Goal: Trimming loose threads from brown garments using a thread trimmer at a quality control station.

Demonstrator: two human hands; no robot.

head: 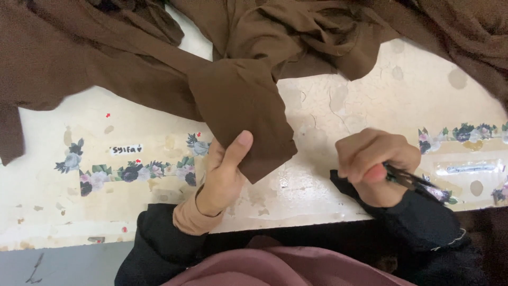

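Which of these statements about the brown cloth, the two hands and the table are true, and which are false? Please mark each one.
1. The left hand pinches a folded corner of the brown cloth, with the thumb on top. True.
2. The right hand is open and flat on the table. False: it is closed in a fist around a dark, thin tool; what kind of tool cannot be told.
3. The table top is pale and worn, with a floral sticker strip across it. True.
4. The brown cloth is folded in a neat pile. False: it lies loose and crumpled over the far side of the table.
5. Both hands hold the cloth. False: only the left hand does.
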